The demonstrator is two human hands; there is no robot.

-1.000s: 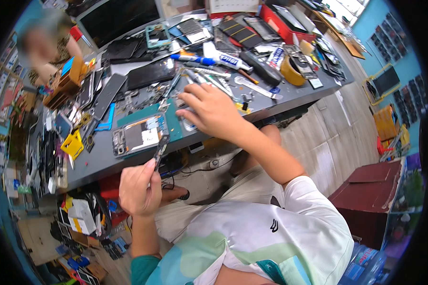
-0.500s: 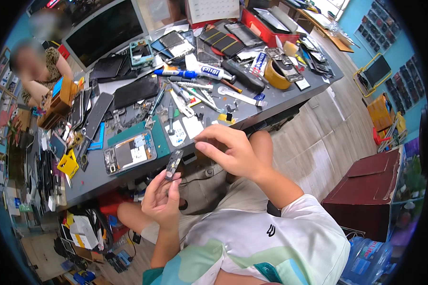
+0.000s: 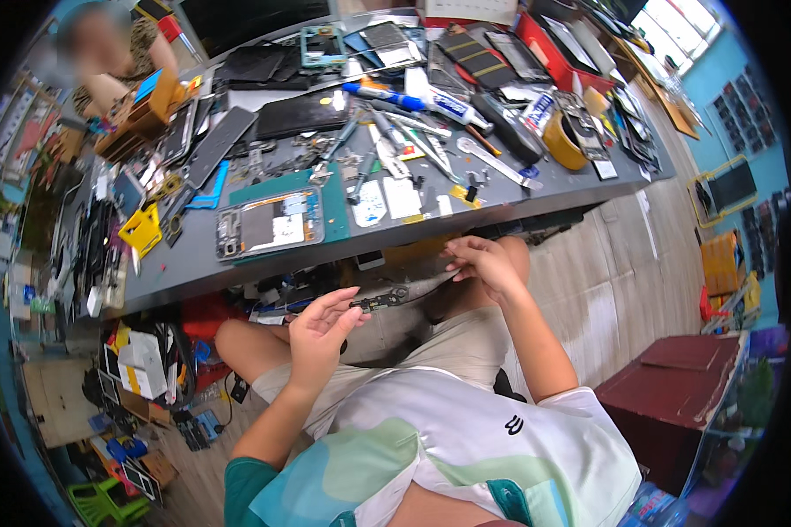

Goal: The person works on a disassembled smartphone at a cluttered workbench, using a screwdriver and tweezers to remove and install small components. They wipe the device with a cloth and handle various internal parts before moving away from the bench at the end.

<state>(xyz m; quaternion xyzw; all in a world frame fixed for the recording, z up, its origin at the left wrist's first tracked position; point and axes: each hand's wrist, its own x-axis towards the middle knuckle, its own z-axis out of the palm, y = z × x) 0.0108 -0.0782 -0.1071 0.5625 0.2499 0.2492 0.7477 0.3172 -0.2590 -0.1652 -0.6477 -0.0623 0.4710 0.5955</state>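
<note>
My left hand [image 3: 323, 329] is closed on one end of a small dark phone circuit board [image 3: 380, 301], gripped between thumb and fingertips. The board lies nearly level above my lap, its other end pointing right. To the right and a little higher, apart from the board, my right hand [image 3: 485, 263] has its thumb and fingers pinched together. Whatever it may hold is too small to make out. On the desk ahead, an opened phone [image 3: 272, 224] with its insides bared rests on a green mat [image 3: 336, 211].
Tweezers, screwdrivers and loose phone parts crowd the grey desk [image 3: 466, 212]. A blue-and-white glue tube [image 3: 453, 107], a roll of yellow tape [image 3: 564, 147] and a yellow holder [image 3: 141, 230] stand among them. Another person [image 3: 119, 53] sits at the far left. A dark red box [image 3: 668, 378] stands at right.
My left hand has turned the circuit board from upright to nearly level and moved slightly right. My right hand has moved right, away from the desk edge. The view has shifted.
</note>
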